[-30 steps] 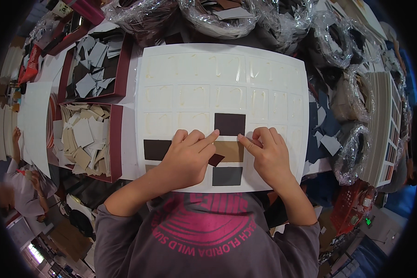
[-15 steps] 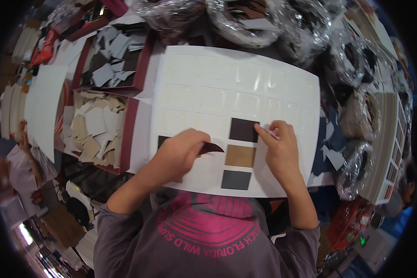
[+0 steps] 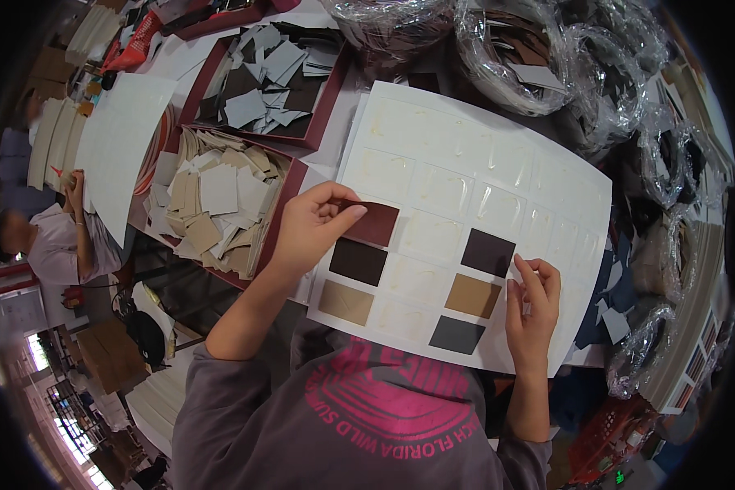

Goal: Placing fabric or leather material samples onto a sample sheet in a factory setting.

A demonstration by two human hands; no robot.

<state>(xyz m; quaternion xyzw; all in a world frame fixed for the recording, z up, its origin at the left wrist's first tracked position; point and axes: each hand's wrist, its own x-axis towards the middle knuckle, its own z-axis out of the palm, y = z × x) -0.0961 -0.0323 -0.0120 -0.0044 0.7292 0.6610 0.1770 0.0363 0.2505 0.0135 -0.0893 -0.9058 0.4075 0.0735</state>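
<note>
A crowded workshop bench fills the view, heaped at the far edge with clear plastic bags (image 3: 539,57) of offcuts, and a co-worker (image 3: 53,237) sits off to the person's left by another blank sheet. Biggest thing on the bench is the white sample card (image 3: 498,155), a broad sheet lying flat and angled across the middle, marked into a grid of glossy patches that look like glue spots. It lies right in front of the person, so both hands reach every cell. To its left sit two dark-red trays: the nearer tray (image 3: 290,192) brims with cream and tan squares, the farther tray (image 3: 322,106) with grey and dark ones, close by the left hand, presumably as stock.

Five swatches already lie on the card: a dark brown (image 3: 358,261), a tan (image 3: 345,302), a near-black plum (image 3: 488,251), a second tan (image 3: 474,295) and a slate grey (image 3: 456,334).

Now the left hand (image 3: 310,229), thumb and fingers pinching a reddish-brown swatch (image 3: 376,222) by its left edge, holds it low over the cell above the dark brown one. It's a small, thin, matte rectangle. The right hand (image 3: 531,306) rests spread on the card's near right edge, fingertips pressing, apparently steadying the sheet.
</note>
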